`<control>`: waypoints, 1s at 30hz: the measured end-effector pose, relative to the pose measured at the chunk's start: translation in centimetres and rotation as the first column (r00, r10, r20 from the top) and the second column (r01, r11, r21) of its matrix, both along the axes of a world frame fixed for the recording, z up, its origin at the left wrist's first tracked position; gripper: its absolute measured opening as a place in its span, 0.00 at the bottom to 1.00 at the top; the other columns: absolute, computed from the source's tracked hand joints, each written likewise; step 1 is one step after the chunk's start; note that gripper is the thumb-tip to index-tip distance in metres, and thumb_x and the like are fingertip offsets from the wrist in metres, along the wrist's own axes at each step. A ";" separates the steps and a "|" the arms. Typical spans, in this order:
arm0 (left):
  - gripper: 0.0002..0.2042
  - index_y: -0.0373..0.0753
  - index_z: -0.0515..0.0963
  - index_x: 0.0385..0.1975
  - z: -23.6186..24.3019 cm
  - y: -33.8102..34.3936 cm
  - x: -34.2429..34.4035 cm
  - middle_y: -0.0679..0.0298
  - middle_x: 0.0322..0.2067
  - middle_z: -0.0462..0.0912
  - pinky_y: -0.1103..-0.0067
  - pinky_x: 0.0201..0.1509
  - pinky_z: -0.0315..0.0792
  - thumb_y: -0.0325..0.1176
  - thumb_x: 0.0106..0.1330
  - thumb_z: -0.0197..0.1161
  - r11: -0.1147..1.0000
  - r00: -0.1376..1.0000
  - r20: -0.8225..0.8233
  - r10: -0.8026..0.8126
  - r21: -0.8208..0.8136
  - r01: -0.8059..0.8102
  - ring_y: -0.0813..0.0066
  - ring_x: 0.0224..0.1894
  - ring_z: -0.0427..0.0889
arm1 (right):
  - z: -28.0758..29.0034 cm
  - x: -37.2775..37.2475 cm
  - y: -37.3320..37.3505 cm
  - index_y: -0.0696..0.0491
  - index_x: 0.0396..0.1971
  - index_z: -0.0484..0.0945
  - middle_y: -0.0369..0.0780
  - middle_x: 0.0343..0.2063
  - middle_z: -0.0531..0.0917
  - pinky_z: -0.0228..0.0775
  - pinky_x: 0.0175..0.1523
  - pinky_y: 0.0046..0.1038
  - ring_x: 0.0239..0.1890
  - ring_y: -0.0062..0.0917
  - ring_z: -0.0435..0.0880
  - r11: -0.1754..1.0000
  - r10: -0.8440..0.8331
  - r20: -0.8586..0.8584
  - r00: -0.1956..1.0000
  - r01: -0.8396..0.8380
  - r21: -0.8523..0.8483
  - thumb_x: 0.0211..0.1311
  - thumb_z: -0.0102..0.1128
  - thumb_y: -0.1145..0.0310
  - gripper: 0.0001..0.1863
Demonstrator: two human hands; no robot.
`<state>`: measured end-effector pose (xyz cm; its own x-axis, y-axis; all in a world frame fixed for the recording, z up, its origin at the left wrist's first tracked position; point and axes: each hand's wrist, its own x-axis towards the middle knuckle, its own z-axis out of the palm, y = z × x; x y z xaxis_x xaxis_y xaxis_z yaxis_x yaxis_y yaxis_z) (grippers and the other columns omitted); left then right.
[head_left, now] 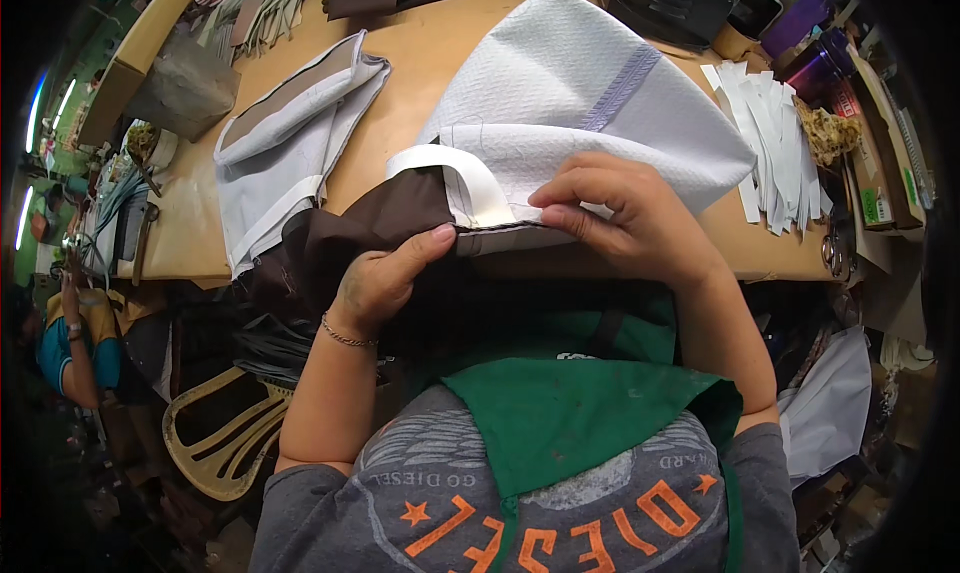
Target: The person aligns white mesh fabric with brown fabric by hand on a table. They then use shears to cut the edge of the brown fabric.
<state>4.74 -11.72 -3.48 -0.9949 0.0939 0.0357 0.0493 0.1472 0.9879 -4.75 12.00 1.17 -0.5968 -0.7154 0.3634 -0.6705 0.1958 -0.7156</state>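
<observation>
A large white textured fabric piece (540, 63) with a lilac stripe lies at the table's near edge, joined to dark brown fabric (340, 233). A short white strap (460, 178) curves over their junction. My left hand (395, 273) pinches the seam edge at the brown part, thumb on top. My right hand (605, 213) pinches the white piece's edge just right of the strap, thumb and forefinger at the seam. Left of them lies another folded white piece (280, 143) with a grey-brown panel and brown fabric.
Cut white strips (775, 143), scissors (840, 253) and cardboard (890, 143) sit on the right of the wooden table (270, 73). A grey block (180, 93) and fabric scraps stand back left. A yellow plastic chair (225, 428) is below left; another person (70, 363) is at far left.
</observation>
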 end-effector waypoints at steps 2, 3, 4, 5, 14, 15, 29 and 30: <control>0.11 0.33 0.75 0.41 -0.7 -0.3 0.5 0.66 0.38 0.78 0.83 0.47 0.68 0.26 0.59 0.56 1.000 1.000 -0.025 0.012 0.014 -0.011 0.79 0.41 0.76 | 0.5 -0.4 -0.1 0.57 0.26 0.76 0.42 0.23 0.76 0.67 0.34 0.29 0.28 0.35 0.75 0.998 0.059 -0.004 0.998 -0.059 0.031 0.49 0.60 0.68 0.08; 0.10 0.34 0.76 0.41 -0.7 -0.1 0.4 0.66 0.38 0.78 0.83 0.47 0.69 0.25 0.59 0.56 0.993 1.000 0.008 0.013 0.121 -0.014 0.79 0.40 0.76 | 0.7 -0.6 -0.1 0.58 0.26 0.76 0.42 0.23 0.76 0.67 0.35 0.29 0.29 0.35 0.76 0.995 0.077 0.022 0.997 -0.078 0.058 0.49 0.59 0.69 0.08; 0.10 0.34 0.76 0.41 -0.7 0.0 0.3 0.66 0.38 0.78 0.83 0.46 0.69 0.25 0.59 0.56 0.974 0.999 0.042 0.011 0.226 -0.020 0.79 0.40 0.76 | 0.8 -0.7 0.0 0.58 0.26 0.77 0.42 0.23 0.77 0.67 0.35 0.29 0.29 0.35 0.76 0.992 0.093 0.049 0.994 -0.097 0.085 0.49 0.59 0.69 0.08; 0.10 0.34 0.76 0.41 -1.0 -0.1 0.3 0.66 0.38 0.78 0.83 0.46 0.70 0.24 0.59 0.55 0.997 0.998 -0.062 0.010 0.077 -0.005 0.78 0.39 0.77 | 0.7 -0.7 0.0 0.57 0.27 0.77 0.41 0.23 0.77 0.66 0.34 0.28 0.28 0.33 0.76 0.992 0.098 0.045 0.994 -0.101 0.076 0.49 0.59 0.70 0.07; 0.13 0.27 0.74 0.40 -2.5 -1.6 -0.1 0.56 0.39 0.77 0.75 0.51 0.68 0.30 0.61 0.52 0.824 0.957 0.210 0.198 0.493 -0.278 0.69 0.43 0.76 | 2.0 -0.3 7.1 0.59 0.28 0.76 0.34 0.26 0.79 0.65 0.37 0.17 0.30 0.15 0.74 0.844 -0.311 0.278 0.909 0.399 -0.359 0.52 0.58 0.77 0.04; 0.14 0.27 0.73 0.41 -3.0 -2.3 -0.8 0.57 0.40 0.77 0.75 0.52 0.67 0.31 0.61 0.52 0.810 0.952 0.235 0.194 0.509 -0.291 0.69 0.45 0.75 | 1.4 -1.1 10.0 0.59 0.30 0.77 0.34 0.26 0.78 0.65 0.37 0.16 0.29 0.15 0.74 0.733 -0.403 0.337 0.851 0.520 -0.437 0.53 0.57 0.76 0.04; 0.13 0.27 0.73 0.40 -1.2 -4.3 -4.1 0.57 0.41 0.77 0.76 0.51 0.67 0.29 0.59 0.51 0.853 0.974 0.146 0.173 0.472 -0.222 0.71 0.44 0.75 | -9.0 -4.6 41.4 0.58 0.36 0.77 0.52 0.38 0.77 0.67 0.49 0.34 0.43 0.42 0.76 -0.446 -0.818 -0.569 -0.079 0.711 0.543 0.49 0.56 0.55 0.21; 0.13 0.27 0.73 0.40 -1.2 -4.3 -4.0 0.57 0.40 0.77 0.76 0.51 0.67 0.30 0.61 0.50 0.854 0.974 0.156 0.165 0.471 -0.220 0.71 0.44 0.75 | -9.0 -4.9 41.9 0.57 0.37 0.76 0.52 0.38 0.77 0.67 0.48 0.35 0.43 0.41 0.76 -0.437 -0.816 -0.577 -0.038 0.695 0.571 0.49 0.56 0.56 0.21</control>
<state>0.75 -16.01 -4.64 -0.9916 -0.1016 -0.0802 -0.0393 -0.3537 0.9345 -9.65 53.94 -7.79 -0.7355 0.6612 0.1481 0.6753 0.7331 0.0811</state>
